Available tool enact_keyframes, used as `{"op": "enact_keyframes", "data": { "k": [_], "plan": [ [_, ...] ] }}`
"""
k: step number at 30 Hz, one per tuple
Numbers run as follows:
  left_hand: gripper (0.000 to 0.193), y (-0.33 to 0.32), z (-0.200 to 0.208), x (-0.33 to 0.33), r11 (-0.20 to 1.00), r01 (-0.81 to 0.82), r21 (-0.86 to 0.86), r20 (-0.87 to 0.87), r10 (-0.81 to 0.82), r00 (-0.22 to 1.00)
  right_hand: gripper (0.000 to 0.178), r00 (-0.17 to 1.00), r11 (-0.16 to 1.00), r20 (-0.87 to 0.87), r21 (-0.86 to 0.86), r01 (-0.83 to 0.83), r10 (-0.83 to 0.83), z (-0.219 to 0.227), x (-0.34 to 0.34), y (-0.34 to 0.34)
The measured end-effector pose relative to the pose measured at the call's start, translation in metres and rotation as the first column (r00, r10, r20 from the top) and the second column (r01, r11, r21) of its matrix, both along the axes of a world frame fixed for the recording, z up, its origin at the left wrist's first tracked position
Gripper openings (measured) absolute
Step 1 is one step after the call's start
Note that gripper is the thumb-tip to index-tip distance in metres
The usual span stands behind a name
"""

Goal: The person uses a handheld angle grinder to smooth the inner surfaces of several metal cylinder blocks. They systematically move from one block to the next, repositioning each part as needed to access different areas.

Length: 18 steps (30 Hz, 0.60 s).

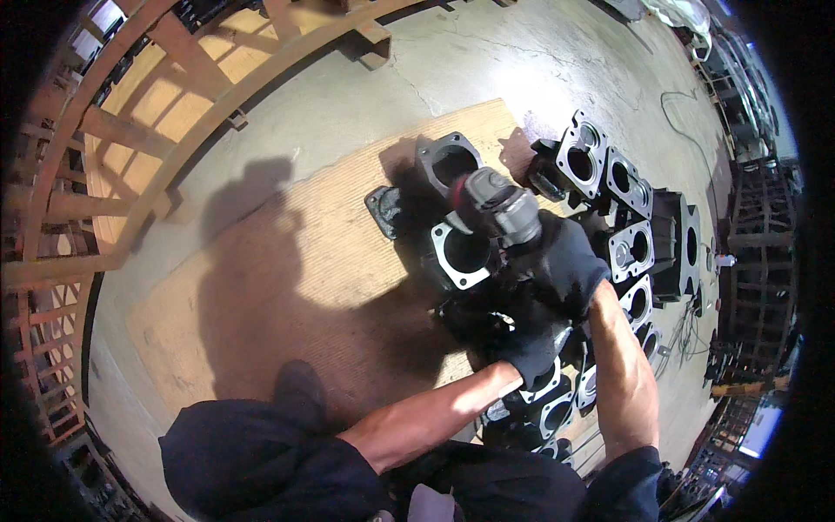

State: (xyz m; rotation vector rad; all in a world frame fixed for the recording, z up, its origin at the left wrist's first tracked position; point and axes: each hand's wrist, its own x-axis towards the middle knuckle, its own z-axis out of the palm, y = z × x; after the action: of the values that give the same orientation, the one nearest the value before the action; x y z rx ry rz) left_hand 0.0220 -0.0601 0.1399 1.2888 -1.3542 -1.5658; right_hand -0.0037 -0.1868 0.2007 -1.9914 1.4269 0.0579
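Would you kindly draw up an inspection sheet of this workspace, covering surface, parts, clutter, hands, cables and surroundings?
Surface: tan sheet on a concrete floor; shadows darken part of the sheet.
Job's things: grey-and-dark power tool above a flanged metal part; more flanged parts stand in a cluster to the right.
Clutter: small whitish object near the right-hand racks; kind unclear.
Hands: right hand, dark-gloved, grips the tool; left hand, dark-gloved, is below it, its hold unclear.
Cables: thin dark cable loops on the floor at upper right.
Surroundings: rusty metal frame at left; dark racks at right.
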Motion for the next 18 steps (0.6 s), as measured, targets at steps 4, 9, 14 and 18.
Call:
{"op": "enact_keyframes", "data": {
  "k": [4,9,14,18],
  "plan": [
    [0.032,-0.001,0.002,-0.005,0.992,0.091,-0.087,0.061,-0.086,0.994,0.051,0.994,0.999,-0.103,0.026,0.027,-0.024,0.012,-0.006,-0.003],
    [0.028,0.016,-0.051,-0.014,0.966,-0.14,-0.215,0.129,0.17,0.977,0.057,0.997,0.999,-0.068,0.021,-0.043,0.044,-0.005,0.027,0.002],
    [0.032,-0.003,-0.051,0.002,0.983,-0.16,0.088,-0.082,0.168,0.982,0.05,0.993,0.996,-0.074,0.019,-0.085,0.086,0.001,0.048,-0.013],
    [0.028,-0.031,-0.027,0.028,0.979,-0.171,0.11,-0.053,0.178,0.983,0.04,0.991,0.998,-0.12,-0.023,-0.059,0.056,-0.005,0.053,-0.035]
  ]
}}
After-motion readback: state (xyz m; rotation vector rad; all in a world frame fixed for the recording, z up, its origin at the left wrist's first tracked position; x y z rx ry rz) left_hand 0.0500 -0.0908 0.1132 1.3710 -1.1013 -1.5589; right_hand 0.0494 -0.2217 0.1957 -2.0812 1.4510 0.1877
